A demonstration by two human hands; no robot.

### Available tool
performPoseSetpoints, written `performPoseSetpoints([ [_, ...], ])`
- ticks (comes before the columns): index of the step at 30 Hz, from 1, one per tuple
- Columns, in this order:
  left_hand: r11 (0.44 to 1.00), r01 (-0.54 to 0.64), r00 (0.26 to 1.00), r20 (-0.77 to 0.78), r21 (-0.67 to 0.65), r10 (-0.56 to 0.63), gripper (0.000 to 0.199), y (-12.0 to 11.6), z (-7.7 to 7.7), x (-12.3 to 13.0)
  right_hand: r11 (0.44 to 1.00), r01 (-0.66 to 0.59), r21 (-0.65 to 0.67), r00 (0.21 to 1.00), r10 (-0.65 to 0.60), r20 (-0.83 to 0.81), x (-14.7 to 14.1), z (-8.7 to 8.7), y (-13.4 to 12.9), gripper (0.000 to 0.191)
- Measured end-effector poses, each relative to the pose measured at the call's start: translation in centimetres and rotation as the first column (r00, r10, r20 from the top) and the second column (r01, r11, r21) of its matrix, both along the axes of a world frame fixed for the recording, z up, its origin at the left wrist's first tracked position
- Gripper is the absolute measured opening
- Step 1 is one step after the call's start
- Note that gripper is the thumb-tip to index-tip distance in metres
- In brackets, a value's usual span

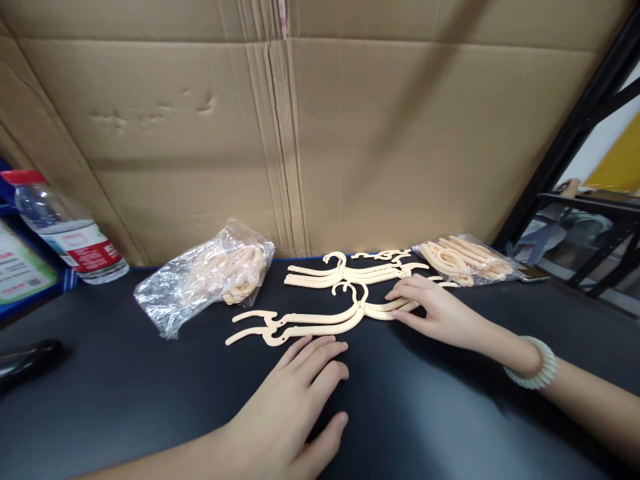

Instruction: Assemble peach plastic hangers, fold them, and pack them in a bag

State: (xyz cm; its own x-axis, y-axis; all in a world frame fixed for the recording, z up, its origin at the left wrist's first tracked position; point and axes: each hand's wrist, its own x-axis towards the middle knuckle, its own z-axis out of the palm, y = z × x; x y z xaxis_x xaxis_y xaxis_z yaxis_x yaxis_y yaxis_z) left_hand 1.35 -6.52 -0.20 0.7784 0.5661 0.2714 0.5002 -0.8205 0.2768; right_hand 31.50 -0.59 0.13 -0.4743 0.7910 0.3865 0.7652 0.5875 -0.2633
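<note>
Two cream plastic folding hangers lie side by side on the dark table, hooks upward, with their left ends unfolded to the left. At their right arms is my right hand, thumb on the near side and fingers on the far side, closed around them; the palm hides the right ends. My left hand hovers or rests just in front of the hangers' left arms, fingers apart and holding nothing. Behind them, several more cream hangers lie together with a hook at the top.
A crumpled clear bag of cream hanger parts lies left; another clear bag of parts sits right. Loose parts lie against the cardboard wall. A red-capped bottle stands left, above a black object.
</note>
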Motion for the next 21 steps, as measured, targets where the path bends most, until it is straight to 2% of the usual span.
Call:
performPoseSetpoints([
  [4,1.000,-0.016,0.999,0.047,-0.004,0.016,0.031,-0.2,0.0,0.1,0.995,0.049,0.089,0.999,-0.051,0.019,1.3,0.4,1.4,0.017],
  [10,1.000,0.014,1.000,0.012,-0.022,-0.014,0.030,0.0,0.1,-0.1,0.962,0.233,0.143,0.965,-0.247,0.092,3.6,1.1,4.8,0.019],
  [21,1.000,0.007,1.000,0.013,-0.026,-0.007,0.029,-0.1,0.3,0.1,0.915,0.397,0.069,0.868,-0.399,0.296,5.3,1.6,12.1,0.019],
])
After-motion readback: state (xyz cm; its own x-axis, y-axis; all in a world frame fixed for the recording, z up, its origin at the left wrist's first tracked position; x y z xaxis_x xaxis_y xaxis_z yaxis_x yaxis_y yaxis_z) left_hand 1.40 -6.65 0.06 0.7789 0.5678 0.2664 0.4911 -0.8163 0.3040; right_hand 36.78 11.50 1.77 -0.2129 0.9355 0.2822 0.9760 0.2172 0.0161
